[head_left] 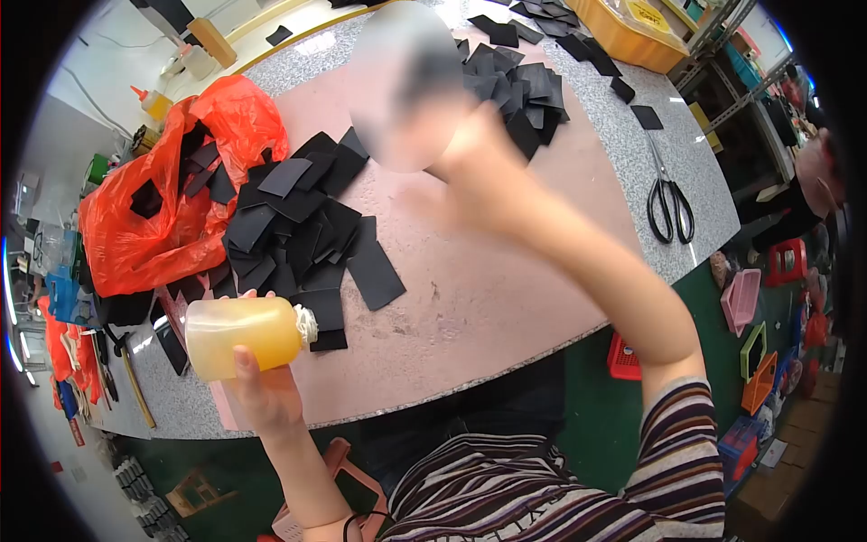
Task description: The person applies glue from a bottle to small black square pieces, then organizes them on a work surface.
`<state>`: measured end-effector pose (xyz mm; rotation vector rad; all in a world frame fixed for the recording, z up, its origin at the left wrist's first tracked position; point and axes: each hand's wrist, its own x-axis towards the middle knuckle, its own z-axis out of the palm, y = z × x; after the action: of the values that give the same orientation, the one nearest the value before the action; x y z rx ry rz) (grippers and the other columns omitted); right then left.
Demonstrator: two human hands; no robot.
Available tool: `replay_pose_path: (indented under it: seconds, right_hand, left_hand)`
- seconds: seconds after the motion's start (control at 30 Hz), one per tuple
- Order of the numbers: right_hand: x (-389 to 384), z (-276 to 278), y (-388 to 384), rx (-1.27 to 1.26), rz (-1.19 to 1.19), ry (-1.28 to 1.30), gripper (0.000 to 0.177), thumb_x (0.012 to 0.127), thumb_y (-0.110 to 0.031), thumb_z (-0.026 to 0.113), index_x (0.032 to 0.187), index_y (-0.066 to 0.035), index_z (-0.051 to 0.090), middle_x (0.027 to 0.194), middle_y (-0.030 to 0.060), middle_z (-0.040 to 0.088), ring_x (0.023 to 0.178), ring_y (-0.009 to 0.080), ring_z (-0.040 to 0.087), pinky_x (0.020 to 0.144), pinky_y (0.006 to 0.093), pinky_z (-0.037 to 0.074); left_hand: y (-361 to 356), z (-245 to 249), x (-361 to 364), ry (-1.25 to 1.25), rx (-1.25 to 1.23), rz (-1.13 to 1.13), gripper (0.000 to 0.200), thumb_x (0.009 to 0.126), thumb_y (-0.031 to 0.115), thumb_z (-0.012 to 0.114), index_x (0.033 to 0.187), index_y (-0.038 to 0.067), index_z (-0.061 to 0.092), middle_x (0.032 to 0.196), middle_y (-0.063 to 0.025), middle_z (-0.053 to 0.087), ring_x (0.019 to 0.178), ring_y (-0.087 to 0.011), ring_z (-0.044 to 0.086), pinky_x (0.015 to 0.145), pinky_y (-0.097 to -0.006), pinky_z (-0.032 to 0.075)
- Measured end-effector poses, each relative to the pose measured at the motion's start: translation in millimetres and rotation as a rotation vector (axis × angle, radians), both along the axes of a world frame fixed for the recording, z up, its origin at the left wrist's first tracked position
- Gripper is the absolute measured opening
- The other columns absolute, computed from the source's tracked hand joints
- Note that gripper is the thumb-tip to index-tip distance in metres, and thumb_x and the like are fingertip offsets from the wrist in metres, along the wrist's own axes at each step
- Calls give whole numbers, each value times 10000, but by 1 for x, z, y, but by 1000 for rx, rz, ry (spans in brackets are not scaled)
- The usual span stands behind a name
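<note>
My left hand (262,384) is closed around a clear plastic bottle (239,339) of yellow liquid, tipped on its side with its white, crusted neck pointing right. My right hand (470,167) is raised over the upper middle of the table. Motion smears it, and a blurred grey-white patch covers its fingers, so whatever it may hold is hidden. Between the hands lies a loose heap of thin black rectangular pieces (293,212), close above the bottle. Another pile of black pieces (528,90) is just beyond my right hand.
A red plastic bag (144,221) with black pieces inside stands at left. Black-handled scissors (669,210) lie near the right edge of the speckled table (700,181). A pink mat (506,298) covers its middle. At the back are a yellow bin (632,36) and a small orange-tipped bottle (155,104).
</note>
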<state>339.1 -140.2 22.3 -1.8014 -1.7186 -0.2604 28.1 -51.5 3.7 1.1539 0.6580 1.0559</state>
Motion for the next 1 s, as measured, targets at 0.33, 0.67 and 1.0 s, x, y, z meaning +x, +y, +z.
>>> replay_pose_path:
  seconds: [0.33,0.67,1.0]
  right_hand:
    - [-68,-46,-71,33,338,-144,339,701,-100,673,1007,45,662,951,101,614,944,237,633,833,358,531]
    - [-100,-51,-152,-182,6,-65,393,801,-275,712,1139,-74,704,895,33,512,848,191,521,791,358,359]
    - [-109,-65,-158,-202,-34,-139,393,786,-271,711,1129,-79,695,764,-10,448,734,155,480,713,332,328]
  left_hand:
    - [-4,-2,13,-42,-9,-177,683,981,440,619,1483,52,366,1435,-196,477,1292,-332,535,1107,-522,419]
    - [-47,-29,76,-54,-615,-497,616,953,393,670,1391,26,440,1296,-168,574,1175,-291,611,1054,-551,465]
    - [-60,-22,97,469,873,-450,625,708,88,883,1221,15,533,1151,-121,638,1010,-250,678,871,-337,541]
